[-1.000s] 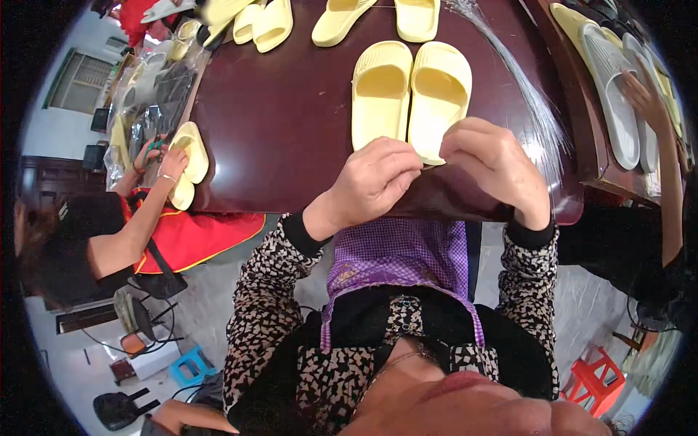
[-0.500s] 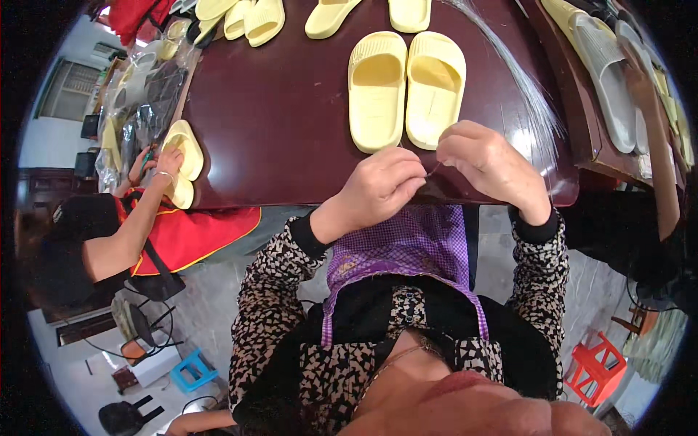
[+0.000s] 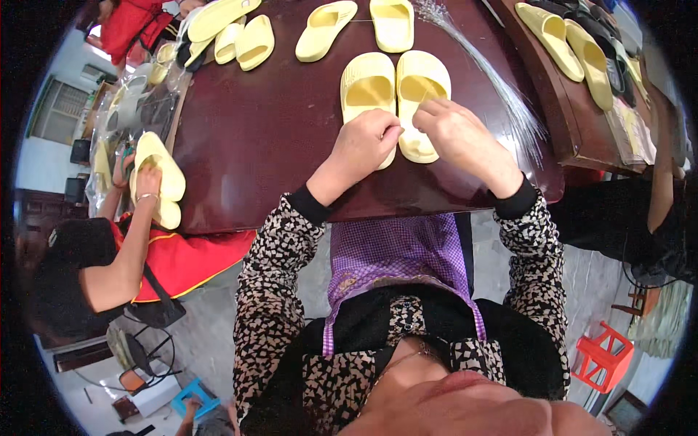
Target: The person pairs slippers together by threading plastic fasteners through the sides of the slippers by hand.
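A pair of yellow slide slippers (image 3: 367, 91) lies side by side on the dark red table in front of me, toes pointing away. Over their heel ends, my left hand (image 3: 363, 145) is closed in a pinch, thumb against the fingers. My right hand (image 3: 463, 138) is pinched too, above the right slipper of the pair. A thin strand showed between the fingertips a moment ago; now it is too fine to make out against the yellow. To the right rests a bundle of thin clear strands (image 3: 502, 87).
More yellow slippers (image 3: 325, 30) lie along the table's far side. At the left, a co-worker's hand (image 3: 149, 178) is on a yellow pair. A side table (image 3: 574, 123) at the right bears yellow and dark slippers. A red stool (image 3: 603, 356) stands on the floor.
Both hands have moved away from me, from the table's near edge to over the slippers' heel ends. The view has shifted. At the left, the co-worker's slippers are raised slightly.
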Available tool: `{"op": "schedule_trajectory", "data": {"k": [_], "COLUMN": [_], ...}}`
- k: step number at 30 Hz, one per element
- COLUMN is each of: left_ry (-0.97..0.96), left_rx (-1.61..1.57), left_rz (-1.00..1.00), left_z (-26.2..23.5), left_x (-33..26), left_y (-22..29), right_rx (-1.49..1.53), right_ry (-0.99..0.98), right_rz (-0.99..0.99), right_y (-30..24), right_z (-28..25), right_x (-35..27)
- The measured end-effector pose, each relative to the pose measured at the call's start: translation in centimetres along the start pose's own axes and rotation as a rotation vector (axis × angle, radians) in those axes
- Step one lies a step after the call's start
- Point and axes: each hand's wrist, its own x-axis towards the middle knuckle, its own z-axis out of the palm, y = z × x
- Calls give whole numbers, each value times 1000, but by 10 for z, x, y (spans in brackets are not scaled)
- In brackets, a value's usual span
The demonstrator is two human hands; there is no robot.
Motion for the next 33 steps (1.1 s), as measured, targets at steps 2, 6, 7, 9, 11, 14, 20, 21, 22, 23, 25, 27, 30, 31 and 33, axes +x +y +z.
{"op": "schedule_trajectory", "data": {"k": [2, 6, 7, 9, 11, 14, 20, 21, 22, 23, 25, 27, 30, 31, 33], "left_ry": [-33, -116, -128, -141, -139, -145, -207, -207, -190, -175, -161, -187, -170, -138, -106], "left_rx": [-7, -11, -2, 8, 1, 2, 63, 64, 67, 69, 71, 85, 79, 73, 56], "left_rz": [-16, -56, -55, -52, -39, -33, -59, -59, -59, -57, -53, -69, -62, -50, -6], "left_z": [-3, -8, -9, -12, -15, -18, -20, -21, -23, -23, -24, -25, -20, -18, -11], "left_x": [-3, -15, -18, -24, -30, -37, -39, -39, -40, -42, -43, -42, -38, -36, -25], "left_y": [1, 8, 10, 13, 14, 16, 16, 15, 15, 15, 13, 11, 14, 15, 16], "right_rx": [-16, -26, -14, -2, 59, 97, 49, 49, 65, 81, 95, 107, 104, 98, 63], "right_ry": [-41, -130, -131, -132, -206, -239, -232, -231, -230, -229, -226, -190, -161, -147, -122], "right_rz": [15, 29, 12, -5, 23, 37, 19, 19, 19, 22, 26, 30, 37, 38, 53], "right_y": [-4, -13, -14, -20, -26, -27, -29, -30, -31, -31, -30, -27, -22, -20, -12], "right_z": [-3, -7, -6, -3, 2, 7, 11, 11, 12, 14, 17, 23, 20, 17, 15], "right_x": [-1, -8, -9, -12, -16, -17, -14, -12, -11, -11, -11, -12, -14, -13, -12]}}
